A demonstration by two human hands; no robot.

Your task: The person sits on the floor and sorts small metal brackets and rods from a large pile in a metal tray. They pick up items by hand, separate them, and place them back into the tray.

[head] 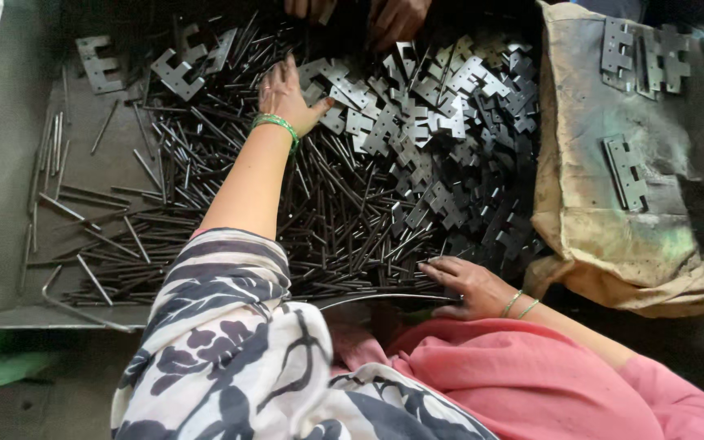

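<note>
A big heap of thin dark metal pins (230,195) and flat notched hinge plates (433,122) fills a grey metal tray (10,163). My left hand (287,96), with green bangles at the wrist, reaches far into the heap and rests on the pins beside the plates, fingers spread; I cannot see anything held in it. My right hand (464,285) lies at the tray's near edge, fingers flat on pins and touching a curved wire rim. Its wrist carries thin green bangles.
Another person's hands (385,16) work at the far edge of the heap. A dirty cloth sack (613,212) on the right carries assembled hinges (625,171). Loose pins scatter over the tray's left side. My patterned sleeve and pink garment fill the foreground.
</note>
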